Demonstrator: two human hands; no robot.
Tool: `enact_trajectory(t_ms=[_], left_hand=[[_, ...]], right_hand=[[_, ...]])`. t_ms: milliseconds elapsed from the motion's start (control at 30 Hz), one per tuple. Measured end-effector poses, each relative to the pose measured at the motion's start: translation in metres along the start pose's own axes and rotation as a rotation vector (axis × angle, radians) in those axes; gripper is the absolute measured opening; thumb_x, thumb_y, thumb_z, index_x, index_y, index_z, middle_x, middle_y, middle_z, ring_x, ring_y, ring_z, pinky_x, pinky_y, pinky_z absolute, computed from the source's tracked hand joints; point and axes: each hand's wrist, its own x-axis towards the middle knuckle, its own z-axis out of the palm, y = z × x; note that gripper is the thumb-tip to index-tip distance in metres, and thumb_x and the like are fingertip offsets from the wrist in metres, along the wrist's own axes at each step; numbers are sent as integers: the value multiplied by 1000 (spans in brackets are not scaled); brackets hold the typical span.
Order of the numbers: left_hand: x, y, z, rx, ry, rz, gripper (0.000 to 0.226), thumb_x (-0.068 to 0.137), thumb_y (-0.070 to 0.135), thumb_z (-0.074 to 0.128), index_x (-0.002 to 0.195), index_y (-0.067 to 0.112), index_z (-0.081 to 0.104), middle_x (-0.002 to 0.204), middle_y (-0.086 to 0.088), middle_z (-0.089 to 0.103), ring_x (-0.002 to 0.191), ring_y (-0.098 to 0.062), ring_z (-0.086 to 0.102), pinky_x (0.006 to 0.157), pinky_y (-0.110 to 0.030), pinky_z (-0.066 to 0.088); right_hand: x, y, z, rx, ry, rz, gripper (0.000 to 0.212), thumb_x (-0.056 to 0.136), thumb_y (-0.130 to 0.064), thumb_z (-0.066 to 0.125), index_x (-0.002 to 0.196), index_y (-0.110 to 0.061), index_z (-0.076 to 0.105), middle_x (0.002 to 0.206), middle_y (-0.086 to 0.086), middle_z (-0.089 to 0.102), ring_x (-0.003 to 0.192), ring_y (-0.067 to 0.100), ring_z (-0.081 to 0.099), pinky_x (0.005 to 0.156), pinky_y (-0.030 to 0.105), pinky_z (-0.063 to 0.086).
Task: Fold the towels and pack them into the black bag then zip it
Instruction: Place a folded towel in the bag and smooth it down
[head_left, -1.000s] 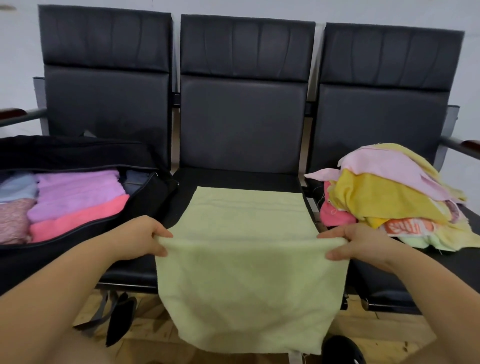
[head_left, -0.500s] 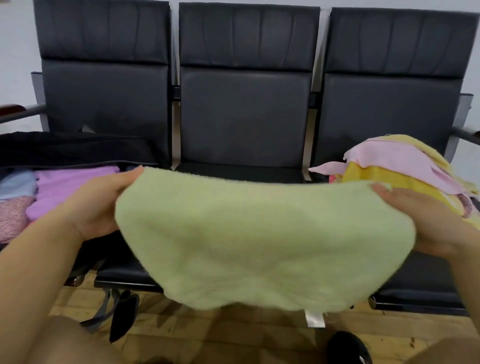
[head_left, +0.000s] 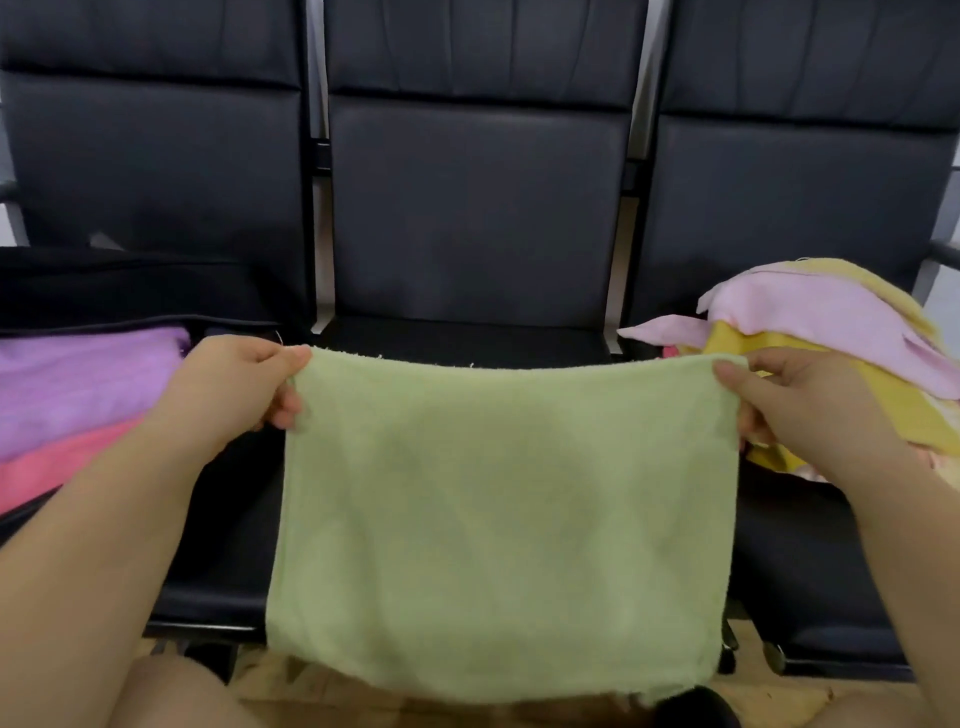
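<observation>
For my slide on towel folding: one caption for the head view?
Both hands, left hand and right hand, pinch the green towel's top corners, hanging it before the seats.

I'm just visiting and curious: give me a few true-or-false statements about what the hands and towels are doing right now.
1. Both hands hold the green towel by its top corners. True: left hand, right hand.
2. The green towel lies flat on the middle seat. False: it hangs in the air in front of the seat.
3. A purple towel lies in the black bag. True.
4. The unfolded towel pile is on the left. False: it is on the right seat.
5. The bag is zipped. False: it is open.
</observation>
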Motion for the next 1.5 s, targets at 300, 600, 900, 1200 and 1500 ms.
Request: enact_trajectory(t_ms=[300, 600, 900, 1200, 1500], left_hand=[[30, -15, 54, 13, 31, 80, 35, 86, 44, 55, 118, 31, 56, 120, 5, 63, 114, -18, 58, 96, -43, 47], [9, -3, 85, 889, -848, -176, 88, 86, 55, 59, 152, 19, 14, 158, 0, 18, 142, -24, 27, 111, -35, 26], [10, -7, 67, 1075, -596, -262, 61, 79, 40, 74, 124, 5, 51, 121, -7, 59, 110, -24, 59, 96, -32, 48], [-27, -11, 41, 925, -648, -321, 40, 87, 37, 65, 60, 11, 49, 44, 2, 45, 39, -11, 38, 42, -18, 31], [-48, -14, 41, 869, -569, -299, 40, 90, 33, 62, 62, 11, 45, 59, -1, 47, 49, -11, 42, 47, -19, 33]], right_hand=[[49, 24, 68, -63, -36, -80, 45, 92, -25, 59, 135, -17, 48, 122, -1, 62, 111, 16, 57, 95, 34, 44], [35, 8, 101, -520, -683, 33, 92, 84, -47, 67, 153, -28, 10, 159, -5, 18, 143, 16, 24, 110, 26, 25], [24, 14, 97, -727, -629, 179, 78, 85, -30, 70, 147, -10, 27, 148, 8, 39, 133, 24, 41, 105, 32, 38], [16, 55, 73, -522, -556, 505, 27, 87, -27, 69, 90, -4, 55, 68, 7, 50, 57, 14, 46, 52, 23, 42], [1, 56, 67, -375, -527, 597, 21, 87, -19, 68, 99, -4, 58, 79, 6, 62, 62, 12, 55, 52, 24, 44]])
